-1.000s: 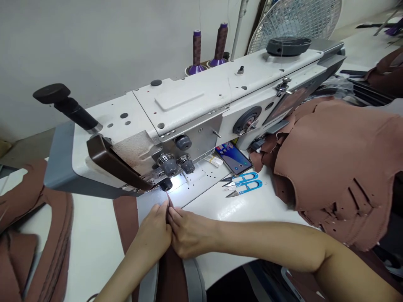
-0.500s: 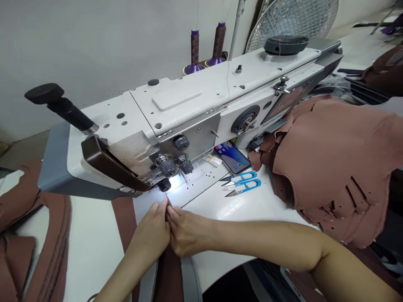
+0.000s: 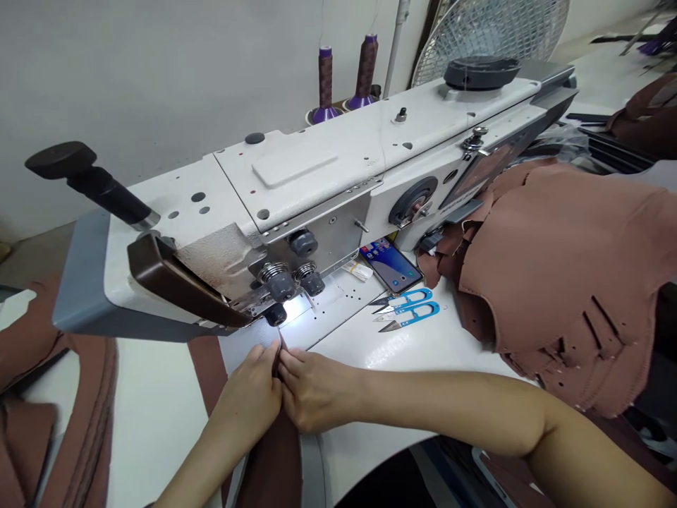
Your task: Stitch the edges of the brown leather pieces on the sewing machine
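Side by side just below the lit needle area of a white sewing machine, both my hands grip a reddish-brown leather strip with grey backing. My left hand is closed on its left edge, fingertips close to the machine's foot. Pressed against it, my right hand pinches the same piece from the right. The strip's folded upper edge runs up between my fingertips toward the needle, which is hidden behind the machine head. Below my hands the piece hangs over the table's front edge.
Two blue thread snips and a phone lie right of the needle area. Stacked brown leather panels fill the right side; curved brown strips lie at left. Thread spools and a fan stand behind.
The view has shifted slightly. The leather below my hands has turned, showing more of its brown face and less grey. Both hands keep their grip near the needle.
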`<state>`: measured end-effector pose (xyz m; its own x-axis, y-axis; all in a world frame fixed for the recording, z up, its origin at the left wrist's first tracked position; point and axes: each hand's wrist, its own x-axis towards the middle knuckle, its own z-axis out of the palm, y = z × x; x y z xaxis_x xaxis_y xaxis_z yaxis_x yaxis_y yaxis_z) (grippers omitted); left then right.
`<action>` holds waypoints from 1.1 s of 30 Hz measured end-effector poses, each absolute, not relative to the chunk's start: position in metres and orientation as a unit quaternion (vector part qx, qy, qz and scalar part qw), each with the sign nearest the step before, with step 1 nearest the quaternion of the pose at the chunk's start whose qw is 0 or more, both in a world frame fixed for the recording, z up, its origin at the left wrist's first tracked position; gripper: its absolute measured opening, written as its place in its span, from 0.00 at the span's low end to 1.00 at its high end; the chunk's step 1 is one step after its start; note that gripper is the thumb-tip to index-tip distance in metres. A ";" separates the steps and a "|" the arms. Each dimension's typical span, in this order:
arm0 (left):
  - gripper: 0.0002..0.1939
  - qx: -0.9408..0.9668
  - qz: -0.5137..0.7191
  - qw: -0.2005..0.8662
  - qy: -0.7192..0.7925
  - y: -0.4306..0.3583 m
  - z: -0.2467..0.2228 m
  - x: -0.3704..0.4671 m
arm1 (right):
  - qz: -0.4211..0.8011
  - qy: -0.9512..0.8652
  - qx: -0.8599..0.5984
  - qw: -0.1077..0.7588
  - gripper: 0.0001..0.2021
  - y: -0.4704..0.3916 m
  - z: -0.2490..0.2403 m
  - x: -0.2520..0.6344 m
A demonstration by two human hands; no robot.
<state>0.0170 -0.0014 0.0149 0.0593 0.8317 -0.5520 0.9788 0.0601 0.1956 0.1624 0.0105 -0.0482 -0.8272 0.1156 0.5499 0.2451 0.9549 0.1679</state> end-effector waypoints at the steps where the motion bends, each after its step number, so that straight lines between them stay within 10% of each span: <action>1: 0.32 0.674 -0.131 0.277 0.672 0.000 0.014 0.017 | -0.119 -0.949 -0.094 0.278 0.08 0.012 -0.048 0.162; 19: 0.19 0.732 -0.066 0.203 0.647 -0.021 0.002 0.025 | -0.050 -0.985 -0.061 0.152 0.06 -0.008 -0.034 0.165; 33: 0.21 0.727 -0.089 0.140 0.666 0.012 0.002 0.024 | -0.182 -0.949 -0.107 0.234 0.12 0.019 -0.053 0.159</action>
